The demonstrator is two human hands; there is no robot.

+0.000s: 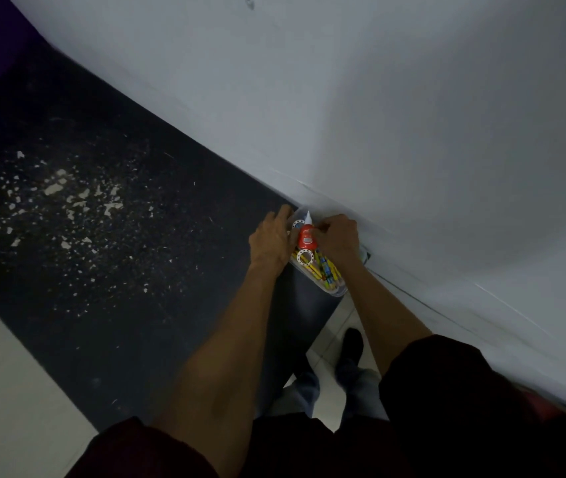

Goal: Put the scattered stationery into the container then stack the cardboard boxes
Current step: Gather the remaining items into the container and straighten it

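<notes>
Head view: clear container sitting at the table's wall-side corner

Clear container (338,289) is holding yellow pencils (327,270) and an upright red glue bottle (305,238). The right hand (338,238) is pinching the bottle with curled fingers. The left hand (269,241) is pressing straight fingers against the container's side. The dark table (136,243), flaked pale in patches, is running along the white wall (412,132), with its near end just beside the container and the tiled floor (16,374) below.

You won't find any text you can read here: the red glue bottle (306,237) carries a small pale label (too blurred to make out a single letter).
</notes>
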